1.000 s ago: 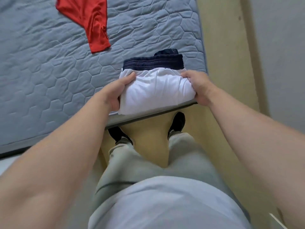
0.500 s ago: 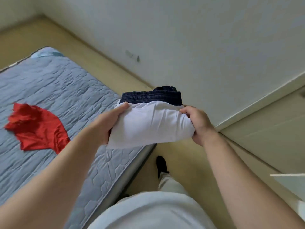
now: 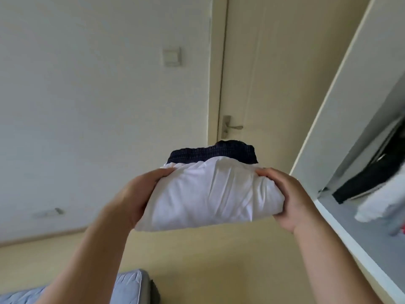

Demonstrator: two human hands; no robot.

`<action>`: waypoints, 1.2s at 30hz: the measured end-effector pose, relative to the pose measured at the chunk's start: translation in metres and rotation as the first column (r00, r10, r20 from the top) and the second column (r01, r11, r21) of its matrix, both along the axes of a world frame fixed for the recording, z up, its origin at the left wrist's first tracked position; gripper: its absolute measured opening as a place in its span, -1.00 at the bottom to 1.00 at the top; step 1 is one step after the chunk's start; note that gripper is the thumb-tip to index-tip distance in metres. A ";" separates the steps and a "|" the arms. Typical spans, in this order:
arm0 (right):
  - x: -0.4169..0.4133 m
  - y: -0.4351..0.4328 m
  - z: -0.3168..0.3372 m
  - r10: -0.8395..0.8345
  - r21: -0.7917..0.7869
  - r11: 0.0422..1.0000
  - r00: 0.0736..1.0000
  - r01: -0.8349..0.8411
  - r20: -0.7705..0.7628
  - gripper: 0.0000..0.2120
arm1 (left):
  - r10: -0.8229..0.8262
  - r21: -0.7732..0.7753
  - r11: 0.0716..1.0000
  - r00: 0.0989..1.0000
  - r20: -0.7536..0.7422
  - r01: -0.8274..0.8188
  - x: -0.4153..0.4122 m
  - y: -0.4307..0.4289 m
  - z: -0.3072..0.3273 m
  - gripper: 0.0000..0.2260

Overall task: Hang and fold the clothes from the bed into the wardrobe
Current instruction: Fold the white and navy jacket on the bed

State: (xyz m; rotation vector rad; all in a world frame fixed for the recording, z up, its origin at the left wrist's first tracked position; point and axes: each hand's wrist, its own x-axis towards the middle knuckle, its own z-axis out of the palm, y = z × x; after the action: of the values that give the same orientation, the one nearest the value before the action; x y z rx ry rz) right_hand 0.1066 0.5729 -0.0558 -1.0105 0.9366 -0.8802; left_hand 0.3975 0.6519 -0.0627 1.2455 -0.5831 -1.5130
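Centre frame, my left hand (image 3: 138, 194) and right hand (image 3: 289, 194) each clasp an end of the folded stack (image 3: 210, 196), now lifted off the bed (image 3: 129, 284), lower left, and swung toward the wardrobe (image 3: 337, 224), right edge, whose blurred contents may be clothes. Shelving comes next.

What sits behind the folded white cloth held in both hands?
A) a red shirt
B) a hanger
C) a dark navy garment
C: a dark navy garment shows just beyond the white cloth, which the left hand and right hand hold at its sides.
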 end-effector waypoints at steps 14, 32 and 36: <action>-0.326 -0.132 0.066 -0.561 -0.154 0.804 0.818 0.575 0.125 -0.66 | -0.447 -0.128 0.882 0.891 0.073 0.453 -0.335 -0.303 0.071 -0.85; -0.514 -0.354 0.073 -0.909 -0.095 0.353 0.366 0.931 0.201 -0.83 | -0.777 -0.118 0.583 0.594 0.208 0.804 -0.601 -0.638 0.117 -0.72; -0.539 -0.413 0.092 -0.916 -0.149 0.295 0.324 0.944 0.238 -0.76 | -0.772 -0.126 0.534 0.543 0.331 0.836 -0.648 -0.715 0.142 -0.74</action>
State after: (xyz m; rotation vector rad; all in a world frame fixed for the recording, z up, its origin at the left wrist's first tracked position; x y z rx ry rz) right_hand -0.4327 0.1597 0.0363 -0.5048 1.3599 -2.1137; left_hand -0.2501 -0.0635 0.0795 0.9556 -1.6739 -1.9403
